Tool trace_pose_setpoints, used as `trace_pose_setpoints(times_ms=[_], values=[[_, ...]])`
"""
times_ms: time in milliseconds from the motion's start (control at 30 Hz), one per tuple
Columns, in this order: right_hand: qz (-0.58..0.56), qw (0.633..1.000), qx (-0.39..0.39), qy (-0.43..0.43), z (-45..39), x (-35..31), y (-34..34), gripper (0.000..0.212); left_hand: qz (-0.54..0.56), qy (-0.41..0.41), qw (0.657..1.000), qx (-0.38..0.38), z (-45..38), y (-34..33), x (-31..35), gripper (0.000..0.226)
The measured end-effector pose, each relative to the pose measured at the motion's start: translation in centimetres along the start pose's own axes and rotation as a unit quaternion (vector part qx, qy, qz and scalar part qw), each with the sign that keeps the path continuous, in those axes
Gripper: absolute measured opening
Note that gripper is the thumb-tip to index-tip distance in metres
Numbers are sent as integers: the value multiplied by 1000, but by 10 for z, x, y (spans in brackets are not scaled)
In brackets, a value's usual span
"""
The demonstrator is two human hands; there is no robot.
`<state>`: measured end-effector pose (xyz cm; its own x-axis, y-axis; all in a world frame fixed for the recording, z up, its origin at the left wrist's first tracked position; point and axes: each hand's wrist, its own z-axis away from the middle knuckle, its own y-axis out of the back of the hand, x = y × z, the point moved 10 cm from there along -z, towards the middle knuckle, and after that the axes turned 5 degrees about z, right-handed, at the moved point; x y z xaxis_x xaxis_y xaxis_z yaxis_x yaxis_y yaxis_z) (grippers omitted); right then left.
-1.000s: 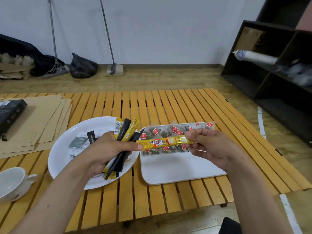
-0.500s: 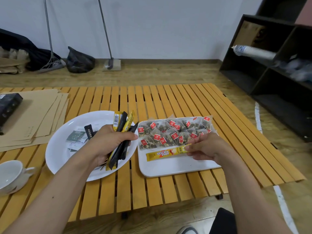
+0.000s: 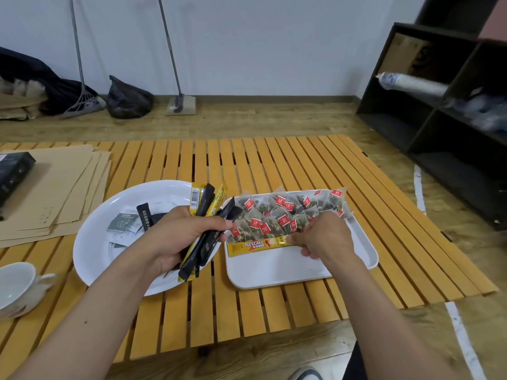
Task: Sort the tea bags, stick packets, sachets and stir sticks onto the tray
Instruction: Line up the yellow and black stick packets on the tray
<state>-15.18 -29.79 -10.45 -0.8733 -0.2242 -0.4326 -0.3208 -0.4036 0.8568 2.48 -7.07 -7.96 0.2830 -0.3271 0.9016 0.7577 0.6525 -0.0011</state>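
A white rectangular tray (image 3: 277, 272) lies on the slatted table. Several clear tea bags (image 3: 279, 215) with red tags fill its far half. Just below them a yellow Nescafe stick packet (image 3: 252, 246) lies across the tray, and my right hand (image 3: 323, 237) pinches its right end. My left hand (image 3: 178, 237) grips a bundle of black and yellow stick packets (image 3: 204, 212) above the right edge of a round white plate (image 3: 93, 259). On the plate lie several flat sachets (image 3: 123, 222) and a black stick (image 3: 144, 219).
A stack of brown envelopes (image 3: 55, 193) with a black box (image 3: 13, 171) on it sits at the table's left. A white cup on a saucer (image 3: 15, 286) stands at the near left edge. A dark shelf unit (image 3: 444, 124) is at the right.
My right hand has carried the yellow Nescafe packet from beside the left hand's bundle down onto the tray, below the tea bags. My left hand still holds its bundle.
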Motion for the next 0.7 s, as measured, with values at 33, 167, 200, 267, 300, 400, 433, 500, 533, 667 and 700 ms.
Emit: trace_pose_setpoints(times_ms=[33,167,200,267,300,400,433,500,533,667,700], values=[[17,1000,8,1,2,-1,4,36,-3,0,1000,-7,0,-1,0,35],[-36,995,38,87,19,-23,24,33,-9,-4,1000,-19,3,-6,2,32],[-123,984,24,125,28,-34,25,32,-16,-7,1000,-25,4,-8,3,30],[-279,941,-42,188,51,-60,22,26,-28,-12,998,-51,5,-15,4,27],[-311,923,-75,213,61,-73,17,22,-37,-16,997,-69,7,-20,5,25],[-334,897,-157,245,76,-95,-2,23,-80,-30,989,-118,13,-35,4,23],[-341,891,-172,244,78,-97,-6,23,-96,-32,986,-129,15,-39,3,24],[-352,885,-186,243,77,-98,-8,23,-115,-32,982,-147,17,-43,0,28],[-353,884,-190,241,76,-96,-8,22,-122,-31,980,-154,18,-43,-1,30],[-392,874,-207,197,61,-75,1,21,-158,-27,976,-151,16,-34,0,33],[-409,868,-217,179,58,-69,3,22,-167,-28,975,-144,15,-31,2,29]])
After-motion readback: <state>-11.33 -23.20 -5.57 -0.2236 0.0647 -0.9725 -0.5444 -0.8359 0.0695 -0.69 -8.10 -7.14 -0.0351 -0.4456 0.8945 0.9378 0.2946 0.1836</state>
